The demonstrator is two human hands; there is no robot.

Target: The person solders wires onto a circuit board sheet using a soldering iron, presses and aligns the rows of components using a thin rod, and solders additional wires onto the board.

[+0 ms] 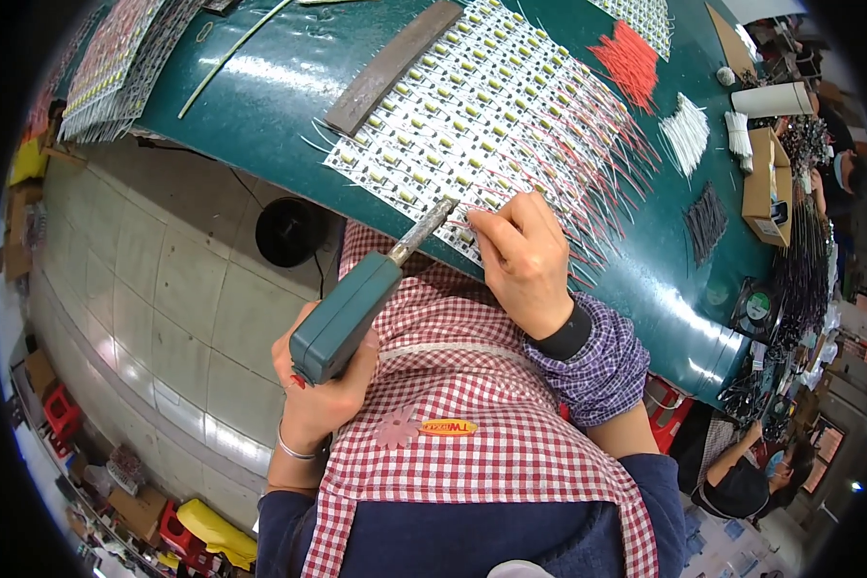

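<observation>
Green table [289, 87] spans the view above both hands. On it, just beyond the right hand, lies a white sheet of small boards [453, 116] with red and white wires fanning off its far side; a flat metal bar [392, 65] rests along its edge, probably to weigh it down. Left hand [323, 385] is clenched round the teal handle of a soldering iron [356, 299], tip angled up to the sheet's near edge. Right hand [520, 255] pinches something thin beside the tip, too small to identify. Open cardboard box [769, 183] sits far right; contents unclear.
</observation>
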